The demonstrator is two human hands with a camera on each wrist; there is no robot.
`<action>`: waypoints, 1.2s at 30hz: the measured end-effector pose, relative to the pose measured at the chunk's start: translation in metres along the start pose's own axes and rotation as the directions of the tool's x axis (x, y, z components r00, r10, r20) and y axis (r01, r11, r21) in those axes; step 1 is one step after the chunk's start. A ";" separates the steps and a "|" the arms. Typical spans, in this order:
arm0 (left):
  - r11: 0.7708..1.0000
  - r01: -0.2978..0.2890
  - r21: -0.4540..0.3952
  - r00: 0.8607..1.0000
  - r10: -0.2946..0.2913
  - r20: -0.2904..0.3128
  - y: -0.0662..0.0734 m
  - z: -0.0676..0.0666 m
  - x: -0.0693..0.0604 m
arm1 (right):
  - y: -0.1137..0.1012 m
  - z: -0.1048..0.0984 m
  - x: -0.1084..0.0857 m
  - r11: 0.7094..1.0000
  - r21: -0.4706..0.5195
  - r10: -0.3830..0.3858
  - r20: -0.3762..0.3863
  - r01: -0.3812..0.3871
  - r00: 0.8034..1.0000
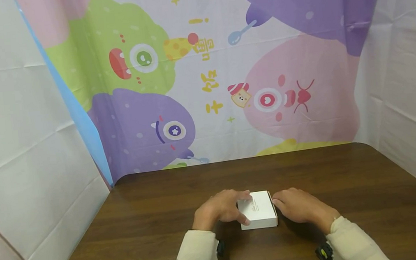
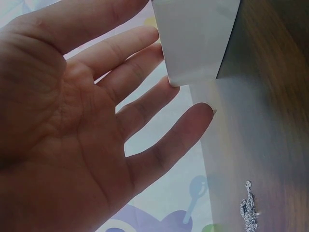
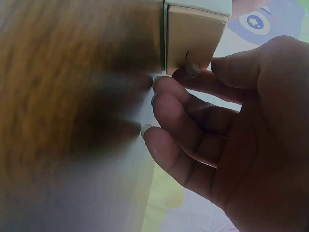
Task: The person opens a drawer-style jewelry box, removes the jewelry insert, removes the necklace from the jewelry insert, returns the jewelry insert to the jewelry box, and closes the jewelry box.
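Observation:
A white box (image 1: pixel 260 208) with dark lettering on its lid lies on the table. My left hand (image 1: pixel 222 207) holds it from the left, thumb on the near side and fingers on the far side. Its fingertips touch the box wall (image 2: pixel 195 41) in the left wrist view. At the box's right end shows a pale drawer front (image 3: pixel 195 36) with a small pull tab (image 3: pixel 192 70). My right hand (image 1: pixel 300 204) is at that end, fingers loosely bent. Its thumb and forefinger lie close around the tab without visibly pinching it.
A silver chain (image 2: pixel 249 208) lies on the table in the left wrist view; the head view does not show it. The dark wooden table (image 1: pixel 145 218) ends at a cartoon-printed curtain (image 1: pixel 223 137). White cloth hangs at both sides.

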State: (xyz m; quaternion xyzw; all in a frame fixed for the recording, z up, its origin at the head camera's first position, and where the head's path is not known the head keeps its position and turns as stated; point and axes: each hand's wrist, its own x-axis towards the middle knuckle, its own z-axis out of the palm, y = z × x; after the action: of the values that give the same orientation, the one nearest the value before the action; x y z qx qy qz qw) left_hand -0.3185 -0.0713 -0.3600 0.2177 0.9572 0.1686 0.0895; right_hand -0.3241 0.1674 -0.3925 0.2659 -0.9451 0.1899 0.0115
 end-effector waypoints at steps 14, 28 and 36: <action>1.000 -0.004 -0.010 1.000 0.004 0.001 -0.001 -0.001 -0.003 | -0.003 0.001 0.001 1.000 -0.013 -0.023 0.005 0.023 1.000; 0.995 -0.083 -0.063 0.997 0.083 -0.008 -0.006 0.000 0.001 | -0.004 -0.002 0.001 0.999 -0.026 -0.028 -0.013 0.028 1.000; 0.986 -0.153 -0.069 0.988 0.153 -0.008 -0.008 0.003 0.006 | -0.002 -0.003 -0.003 1.000 -0.024 -0.014 0.002 0.015 1.000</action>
State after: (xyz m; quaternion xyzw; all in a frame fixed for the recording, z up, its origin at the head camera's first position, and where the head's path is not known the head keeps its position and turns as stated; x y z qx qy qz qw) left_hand -0.3256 -0.0744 -0.3660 0.2870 0.9313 0.2083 0.0828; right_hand -0.3208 0.1680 -0.3891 0.2727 -0.9453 0.1782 0.0153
